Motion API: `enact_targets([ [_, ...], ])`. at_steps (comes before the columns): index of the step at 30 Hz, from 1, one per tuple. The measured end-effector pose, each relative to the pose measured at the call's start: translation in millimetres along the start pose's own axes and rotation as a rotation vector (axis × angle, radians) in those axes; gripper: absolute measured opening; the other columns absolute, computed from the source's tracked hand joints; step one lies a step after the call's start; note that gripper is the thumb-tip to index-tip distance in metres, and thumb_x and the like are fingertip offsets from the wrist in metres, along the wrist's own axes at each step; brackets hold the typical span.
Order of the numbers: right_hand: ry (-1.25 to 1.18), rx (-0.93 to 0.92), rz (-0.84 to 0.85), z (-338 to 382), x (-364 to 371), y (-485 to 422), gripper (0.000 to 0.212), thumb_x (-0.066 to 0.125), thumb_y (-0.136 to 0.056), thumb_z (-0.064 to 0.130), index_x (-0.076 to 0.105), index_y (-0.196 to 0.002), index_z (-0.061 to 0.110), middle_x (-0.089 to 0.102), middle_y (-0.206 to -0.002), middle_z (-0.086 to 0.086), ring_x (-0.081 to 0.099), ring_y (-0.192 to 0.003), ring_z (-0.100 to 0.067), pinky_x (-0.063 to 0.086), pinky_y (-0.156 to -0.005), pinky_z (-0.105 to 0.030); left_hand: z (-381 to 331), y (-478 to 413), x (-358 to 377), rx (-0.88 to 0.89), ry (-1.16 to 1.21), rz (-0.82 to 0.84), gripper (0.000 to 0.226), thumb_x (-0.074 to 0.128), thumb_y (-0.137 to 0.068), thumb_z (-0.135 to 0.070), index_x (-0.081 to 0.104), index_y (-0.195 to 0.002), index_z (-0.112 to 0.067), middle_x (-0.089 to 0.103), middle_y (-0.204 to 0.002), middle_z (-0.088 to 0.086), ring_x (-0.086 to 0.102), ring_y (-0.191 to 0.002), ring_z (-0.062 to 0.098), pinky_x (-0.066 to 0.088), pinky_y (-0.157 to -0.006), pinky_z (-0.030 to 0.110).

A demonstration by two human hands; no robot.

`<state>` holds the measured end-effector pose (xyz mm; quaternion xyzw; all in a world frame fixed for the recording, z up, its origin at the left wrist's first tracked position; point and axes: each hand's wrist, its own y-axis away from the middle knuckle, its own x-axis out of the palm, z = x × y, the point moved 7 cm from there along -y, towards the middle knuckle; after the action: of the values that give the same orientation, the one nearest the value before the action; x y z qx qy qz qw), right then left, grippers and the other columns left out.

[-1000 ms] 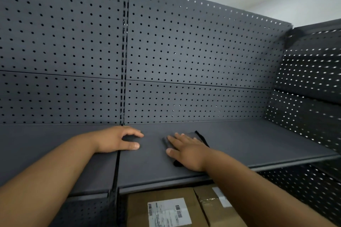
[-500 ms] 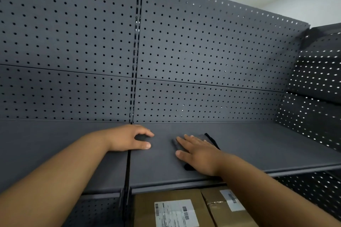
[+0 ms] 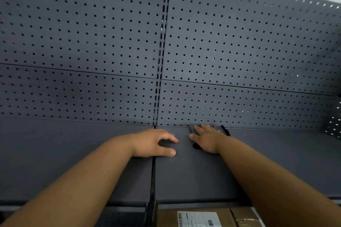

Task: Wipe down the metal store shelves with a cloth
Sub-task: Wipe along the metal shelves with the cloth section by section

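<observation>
Two hands on the dark-grey metal shelf (image 3: 276, 162): our right hand (image 3: 206, 139), fingers (image 3: 200, 130) flat, presses the dark cloth (image 3: 196, 146) at its back edge; our left hand (image 3: 153, 143) rests empty, loosely arched. We risk bunching the cloth against the perforated panel (image 3: 239, 51).

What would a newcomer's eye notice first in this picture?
On the dark grey shelf, the right hand presses flat on a dark cloth near the back; the left hand rests beside it. Behind rises a perforated back panel; cardboard boxes sit below.

Cloth (image 3: 196, 146) lies under right hand (image 3: 206, 139) on shelf (image 3: 276, 153).
</observation>
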<state>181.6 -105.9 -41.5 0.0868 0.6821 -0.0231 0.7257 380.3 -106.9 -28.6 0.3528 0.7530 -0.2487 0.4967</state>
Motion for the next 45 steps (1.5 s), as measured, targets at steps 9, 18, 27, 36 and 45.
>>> enact_targets([
  [9,-0.004,0.009,-0.007,0.4,-2.1,-6.7,0.069,0.018,-0.097,0.062,0.006,-0.156,0.027,-0.002,-0.164,-0.003,-0.003,-0.150,-0.022,0.000,-0.118,-0.047,1.4,-0.7,-1.4,0.013,0.014,-0.007,0.055,0.062,-0.087,-0.058,0.049,-0.139,-0.043,0.042,-0.147,-0.021,0.035,-0.133,-0.003,0.025,-0.110,0.020],
  [18,-0.024,-0.042,0.022,1.5,2.8,27.7,0.068,0.019,-0.098,0.062,0.004,-0.156,0.030,-0.005,-0.164,0.000,-0.007,-0.149,-0.019,-0.002,-0.118,-0.044,3.8,-0.4,0.3,0.007,0.051,-0.010,0.054,0.063,-0.084,-0.060,0.051,-0.135,-0.046,0.042,-0.146,-0.024,0.036,-0.134,-0.004,0.026,-0.114,0.025],
  [27,0.007,-0.108,0.004,8.8,5.3,88.2,0.068,0.018,-0.098,0.062,0.004,-0.156,0.029,-0.005,-0.164,-0.001,-0.006,-0.150,-0.020,-0.002,-0.118,-0.041,5.1,1.4,0.2,-0.003,0.062,-0.019,0.049,0.064,-0.085,-0.058,0.051,-0.131,-0.049,0.041,-0.147,-0.024,0.035,-0.135,-0.004,0.025,-0.114,0.023],
  [36,-0.024,-0.171,-0.017,5.4,14.9,147.2,0.067,0.017,-0.097,0.064,0.001,-0.155,0.034,-0.008,-0.163,0.003,-0.010,-0.149,-0.014,-0.005,-0.119,-0.038,1.5,3.0,1.7,-0.006,0.052,-0.013,0.049,0.063,-0.087,-0.055,0.050,-0.134,-0.047,0.039,-0.149,-0.022,0.034,-0.130,-0.006,0.024,-0.106,0.018],
  [45,-0.021,-0.161,0.001,6.4,13.5,139.7,0.067,0.018,-0.097,0.064,0.000,-0.155,0.035,-0.007,-0.163,0.004,-0.010,-0.149,-0.013,-0.005,-0.118,-0.038,5.8,1.4,2.9,-0.025,0.066,-0.018,0.051,0.063,-0.086,-0.058,0.050,-0.134,-0.048,0.038,-0.151,-0.020,0.034,-0.137,0.000,0.024,-0.115,0.026],
])
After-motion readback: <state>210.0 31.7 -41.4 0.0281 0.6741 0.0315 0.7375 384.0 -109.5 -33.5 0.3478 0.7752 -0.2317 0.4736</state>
